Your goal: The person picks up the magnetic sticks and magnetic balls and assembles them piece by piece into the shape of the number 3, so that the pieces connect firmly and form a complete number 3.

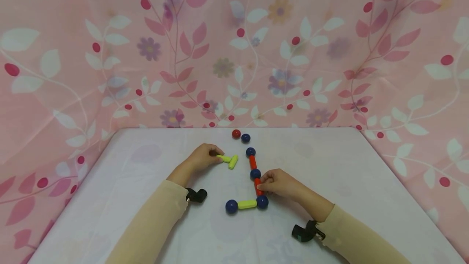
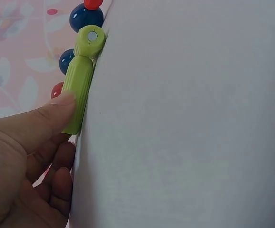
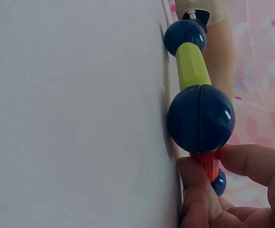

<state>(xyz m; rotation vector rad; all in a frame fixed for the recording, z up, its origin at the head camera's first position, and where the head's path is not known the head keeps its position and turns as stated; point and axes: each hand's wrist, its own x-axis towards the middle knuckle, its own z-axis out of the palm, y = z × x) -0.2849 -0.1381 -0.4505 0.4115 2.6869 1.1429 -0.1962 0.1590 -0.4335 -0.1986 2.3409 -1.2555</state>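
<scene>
Between thumb and fingers my left hand (image 1: 203, 157) pinches a yellow-green rod (image 2: 79, 90). Its far end meets a second yellow-green rod (image 1: 233, 162), which lies crosswise to it. My right hand (image 1: 279, 183) pinches the lower red rod (image 1: 258, 186) of a joined chain. That chain runs from a blue ball (image 1: 250, 151) through the upper red rod (image 1: 253, 162) to a middle blue ball (image 1: 255, 174), then down to a corner blue ball (image 1: 262, 202). From the corner, a yellow-green rod (image 1: 247, 204) leads left to another blue ball (image 1: 231, 206).
A loose red ball (image 1: 236, 134) and a loose blue ball (image 1: 246, 138) sit near the table's back edge. The white table (image 1: 154, 231) ends at a pink floral cloth (image 1: 234, 52) behind it. Black wrist cameras (image 1: 197, 195) are strapped over both sleeves.
</scene>
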